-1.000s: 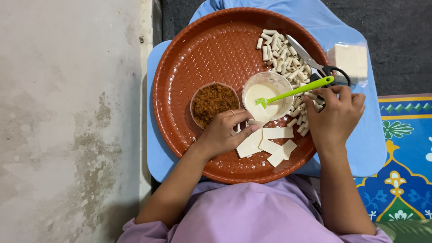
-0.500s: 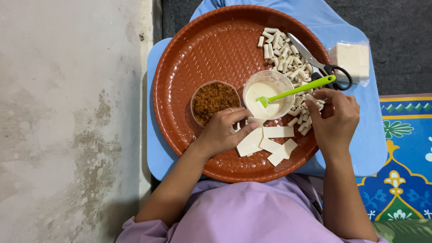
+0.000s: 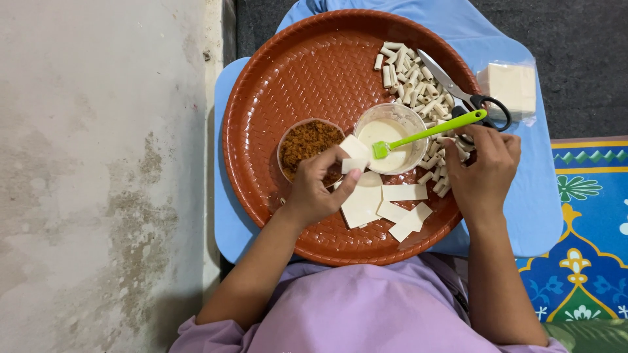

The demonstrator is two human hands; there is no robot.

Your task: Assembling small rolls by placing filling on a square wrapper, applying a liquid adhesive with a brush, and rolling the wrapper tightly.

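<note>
A round brown woven-pattern plastic tray (image 3: 275, 85) sits on a light blue counter (image 3: 556, 216). The left hand (image 3: 317, 189) pinches a small white square pastry sheet (image 3: 354, 154) between thumb and fingers, held just above the tray's middle. The right hand (image 3: 483, 168), at 3 o'clock on the tray, is closed around the handle end of a green silicone brush (image 3: 428, 133), whose head rests in a clear glass bowl of white paste (image 3: 390, 138). A small bowl of brown crumbly filling (image 3: 307, 142) touches that bowl at its 9 o'clock. More flat white sheets (image 3: 386, 206) lie at the tray's 5 o'clock. Rolled white pastry sticks (image 3: 412, 75) pile at 1 o'clock, beside black-handled scissors (image 3: 468, 98).
</note>
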